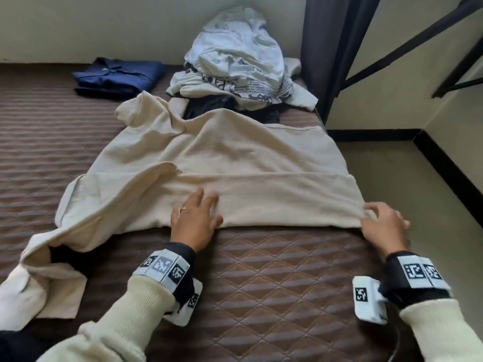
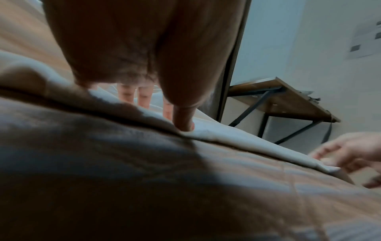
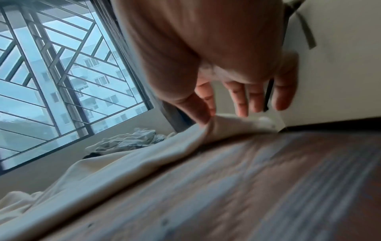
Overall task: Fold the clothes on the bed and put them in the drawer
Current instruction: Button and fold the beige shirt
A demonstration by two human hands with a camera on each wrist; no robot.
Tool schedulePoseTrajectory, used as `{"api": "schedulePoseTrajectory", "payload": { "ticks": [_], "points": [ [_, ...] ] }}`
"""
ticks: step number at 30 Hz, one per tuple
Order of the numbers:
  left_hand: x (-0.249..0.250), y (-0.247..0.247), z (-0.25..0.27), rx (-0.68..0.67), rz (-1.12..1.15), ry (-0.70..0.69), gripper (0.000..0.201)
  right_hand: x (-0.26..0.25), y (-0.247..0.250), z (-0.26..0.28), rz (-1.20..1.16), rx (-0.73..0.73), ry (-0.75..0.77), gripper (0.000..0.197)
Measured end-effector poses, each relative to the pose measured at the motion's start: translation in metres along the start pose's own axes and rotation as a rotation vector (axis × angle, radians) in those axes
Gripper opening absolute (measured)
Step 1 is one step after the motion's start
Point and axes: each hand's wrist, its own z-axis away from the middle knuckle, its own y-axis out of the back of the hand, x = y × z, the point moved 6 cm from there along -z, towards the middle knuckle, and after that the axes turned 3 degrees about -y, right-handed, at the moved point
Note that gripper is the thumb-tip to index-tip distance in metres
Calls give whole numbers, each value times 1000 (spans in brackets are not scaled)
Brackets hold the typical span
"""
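A cream sweatshirt (image 1: 235,158) lies spread on the brown quilted bed (image 1: 274,283), its near hem folded over into a band. My left hand (image 1: 194,218) rests flat on that band with straight fingers, thumb on the hem's edge (image 2: 183,125). My right hand (image 1: 384,223) pinches the sweatshirt's near right corner (image 3: 208,120) between thumb and forefinger, lifting it a little; its other fingers are spread. A long sleeve (image 1: 44,273) trails off to the near left. A folded navy shirt (image 1: 117,77) sits at the far left.
A heap of unfolded pale and printed clothes (image 1: 235,61) is piled at the bed's far end against the wall. The bed's right edge drops to a light floor (image 1: 418,178). A dark-framed table (image 2: 284,101) stands to the right, a barred window (image 3: 62,73) beyond.
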Motion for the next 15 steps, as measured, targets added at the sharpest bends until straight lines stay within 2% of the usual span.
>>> {"api": "schedulePoseTrajectory", "payload": {
  "ticks": [3,6,8,10,11,12,14,15],
  "points": [
    [5,0,3,-13,-42,53,53,17,7,3,-71,20,-98,31],
    [12,-4,10,-30,-116,91,54,37,-6,13,-341,5,-251,34],
    [14,-5,13,-28,-159,92,54,59,-22,6,-509,-12,-342,48],
    [14,-6,15,-30,-189,92,55,71,-33,-10,-665,-2,-349,60],
    [13,-6,17,-31,-200,103,55,70,-36,-15,-724,7,-344,70],
    [13,-6,19,-22,-209,117,55,58,-31,-11,-782,-2,-330,72],
    [15,-7,26,1,-200,173,55,37,-19,-3,-869,10,-312,52],
    [16,-7,29,18,-186,207,54,33,-14,-4,-932,61,-307,45]
  ]
}}
